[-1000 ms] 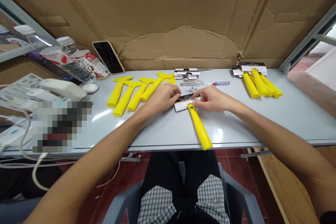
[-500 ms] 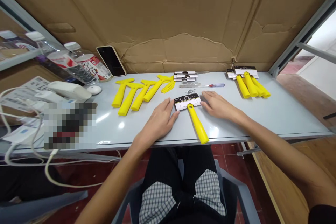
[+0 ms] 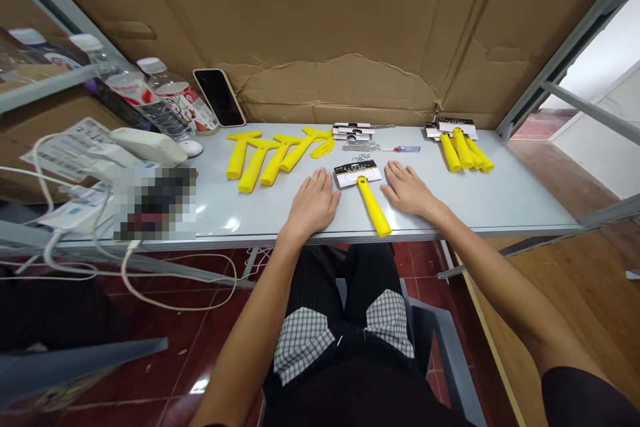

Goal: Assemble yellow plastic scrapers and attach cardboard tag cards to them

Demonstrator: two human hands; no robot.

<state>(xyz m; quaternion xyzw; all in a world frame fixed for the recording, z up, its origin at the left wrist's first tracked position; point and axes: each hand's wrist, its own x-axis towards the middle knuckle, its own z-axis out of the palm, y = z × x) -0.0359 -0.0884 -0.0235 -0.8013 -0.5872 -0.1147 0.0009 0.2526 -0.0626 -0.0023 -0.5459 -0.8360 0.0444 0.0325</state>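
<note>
A big brown cardboard sheet (image 3: 330, 33) is standing behind a long pale grey counter (image 3: 520, 203). A black phone (image 3: 219, 97) is lying at ten o'clock, just beside clear plastic bottles (image 3: 167, 97). Long yellow plastic handles (image 3: 253, 169) are lying in a loose row at ten o'clock, and a yellow plastic bunch (image 3: 463, 150) is lying at two o'clock. A thin screwdriver with a red and blue grip (image 3: 406, 148) is lying near twelve o'clock.

In the middle, a white and black paper card (image 3: 357, 173) is lying flat. One yellow plastic handle (image 3: 374, 207) is lying at its six o'clock, touching its bottom edge. The left hand (image 3: 314, 203) and right hand (image 3: 407, 190) are resting open and flat on either side, fingers spread, pinching nothing.
</note>
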